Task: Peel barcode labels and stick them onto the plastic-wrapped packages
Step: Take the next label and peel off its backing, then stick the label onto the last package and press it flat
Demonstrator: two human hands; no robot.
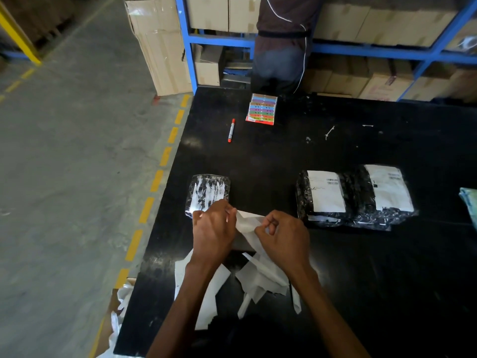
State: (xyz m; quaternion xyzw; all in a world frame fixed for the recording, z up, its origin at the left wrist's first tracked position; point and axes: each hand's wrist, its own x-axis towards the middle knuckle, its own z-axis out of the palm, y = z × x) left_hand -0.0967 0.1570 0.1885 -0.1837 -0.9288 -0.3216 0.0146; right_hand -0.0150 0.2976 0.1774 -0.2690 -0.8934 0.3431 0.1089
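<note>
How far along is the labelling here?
Done: the two packages on the right each carry a white label. In hand: both hands, left and right, are peeling a label from its backing. Left: the package beside the left hand shows no label.

One head-worn view looks forward and down, close over the near edge of the black table [335, 151], toward its far edge.

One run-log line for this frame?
step: peeling | left hand, right hand: pinching label | unlabelled package: beside left hand | labelled packages: right
</note>
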